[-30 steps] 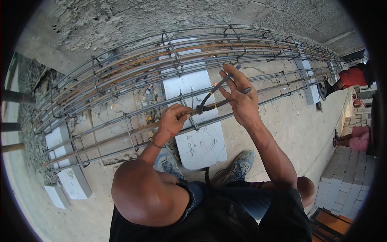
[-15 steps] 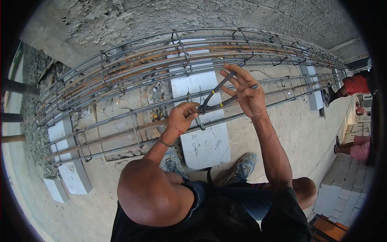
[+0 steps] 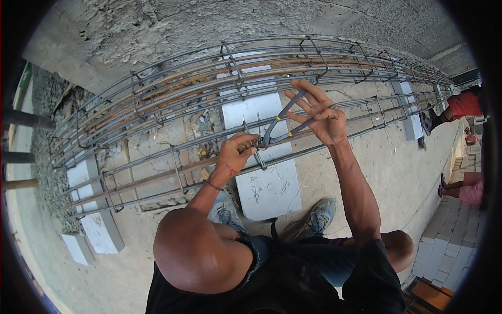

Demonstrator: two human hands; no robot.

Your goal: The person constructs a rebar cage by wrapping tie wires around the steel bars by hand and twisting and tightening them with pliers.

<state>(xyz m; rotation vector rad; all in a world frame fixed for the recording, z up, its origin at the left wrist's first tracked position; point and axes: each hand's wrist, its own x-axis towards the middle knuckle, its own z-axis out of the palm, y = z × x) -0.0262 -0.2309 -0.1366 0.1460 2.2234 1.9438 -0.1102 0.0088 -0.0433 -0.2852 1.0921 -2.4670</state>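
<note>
Holding pincers (image 3: 279,118) at narrow rebar frame (image 3: 177,164)

We are noting the right hand (image 3: 323,118) loosely holding the pincers, its fingers partly spread around the parted handles. The left hand (image 3: 237,150) is pinching thumb and fingers together just beside the pincers' head; we cannot tell what, if anything, it is gripping. The pincers are sitting between the hands, over the frame, which is crossing above a white block (image 3: 268,191).
</note>
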